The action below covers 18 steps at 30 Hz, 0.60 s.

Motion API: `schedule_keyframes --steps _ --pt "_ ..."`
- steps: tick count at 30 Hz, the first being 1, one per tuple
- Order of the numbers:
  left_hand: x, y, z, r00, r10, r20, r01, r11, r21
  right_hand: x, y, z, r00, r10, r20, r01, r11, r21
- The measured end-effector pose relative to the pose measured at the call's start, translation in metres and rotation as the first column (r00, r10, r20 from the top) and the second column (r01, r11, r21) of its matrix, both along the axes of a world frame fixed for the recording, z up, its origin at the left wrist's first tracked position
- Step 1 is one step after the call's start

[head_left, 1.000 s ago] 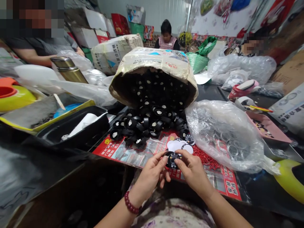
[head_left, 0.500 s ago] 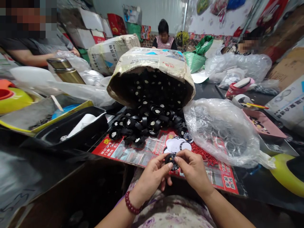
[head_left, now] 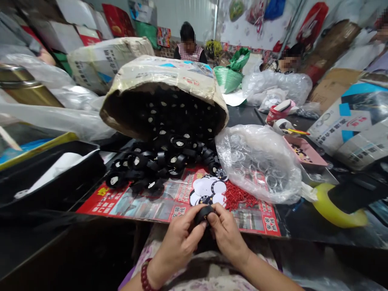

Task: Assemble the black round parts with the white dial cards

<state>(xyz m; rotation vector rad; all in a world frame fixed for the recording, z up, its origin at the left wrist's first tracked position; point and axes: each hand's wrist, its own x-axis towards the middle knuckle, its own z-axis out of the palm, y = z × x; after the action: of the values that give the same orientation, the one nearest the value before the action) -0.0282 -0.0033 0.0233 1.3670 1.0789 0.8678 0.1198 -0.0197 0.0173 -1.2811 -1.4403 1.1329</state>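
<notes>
My left hand (head_left: 181, 234) and my right hand (head_left: 226, 233) are both closed on one small black round case (head_left: 203, 214), tilted so that its side faces me. Its dial face cannot be seen from here. Just beyond my fingers lie overlapping white discs (head_left: 209, 187), some with a dark printed dial ring. Red small strips (head_left: 238, 197) are heaped to their right. A pile of similar black cases (head_left: 151, 163) spills from an open sack-like carton (head_left: 169, 76). To the right sits a clear plastic bag (head_left: 257, 161) with many clear rings in it.
A black tray (head_left: 87, 155) holding a white sheet stands on the left. On the right are a pink tray (head_left: 309, 151) of small parts and a yellow tape roll (head_left: 336, 214). A red printed sheet (head_left: 106, 200) covers the table's front. Co-workers sit across the table.
The black case has been turned from its dial face showing to its side showing. My right fingers have shifted around its edge. The whole view has swung to the right.
</notes>
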Motion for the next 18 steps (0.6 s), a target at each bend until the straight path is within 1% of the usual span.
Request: schedule_keyframes --steps 1,2,3,4,6,7,9,11,13,15,18 --pt "0.0 0.002 -0.001 0.999 0.0 0.038 0.002 0.998 -0.062 0.008 -0.002 -0.001 1.0 0.016 0.006 -0.016 1.0 0.002" --pt "0.0 0.005 -0.002 0.996 0.025 0.084 -0.014 0.991 -0.132 0.018 -0.002 -0.002 0.999 0.008 0.046 -0.008 1.0 0.017" --pt "0.0 0.008 -0.003 0.988 0.073 0.135 -0.045 0.979 -0.198 0.03 -0.002 -0.001 0.993 -0.035 0.113 0.03 0.998 0.051" --pt "-0.001 0.012 -0.003 0.973 0.135 0.187 -0.085 0.964 -0.252 0.043 0.0 0.0 0.974 -0.112 0.196 0.093 0.99 0.106" --pt "-0.001 0.019 -0.004 0.926 0.242 0.289 -0.139 0.931 -0.337 0.069 0.006 0.003 0.891 -0.276 0.36 0.198 0.951 0.239" --pt "-0.001 0.022 -0.004 0.903 0.27 0.333 -0.135 0.916 -0.377 0.08 0.011 0.004 0.839 -0.325 0.436 0.21 0.933 0.291" --pt "0.0 0.025 -0.005 0.869 0.291 0.4 -0.09 0.888 -0.45 0.093 0.021 0.004 0.738 -0.358 0.572 0.174 0.92 0.351" --pt "0.002 0.023 -0.006 0.842 0.32 0.435 -0.056 0.853 -0.519 0.097 0.029 0.003 0.651 -0.343 0.677 0.112 0.926 0.362" --pt "0.003 0.021 -0.007 0.815 0.365 0.451 -0.055 0.823 -0.566 0.094 0.035 0.0 0.602 -0.321 0.732 0.07 0.934 0.351" --pt "0.003 0.02 -0.008 0.794 0.4 0.457 -0.068 0.806 -0.588 0.09 0.037 -0.003 0.596 -0.321 0.736 0.066 0.933 0.353" --pt "0.003 0.022 -0.007 0.784 0.426 0.451 -0.075 0.787 -0.612 0.088 0.033 -0.004 0.635 -0.375 0.676 0.12 0.912 0.393"
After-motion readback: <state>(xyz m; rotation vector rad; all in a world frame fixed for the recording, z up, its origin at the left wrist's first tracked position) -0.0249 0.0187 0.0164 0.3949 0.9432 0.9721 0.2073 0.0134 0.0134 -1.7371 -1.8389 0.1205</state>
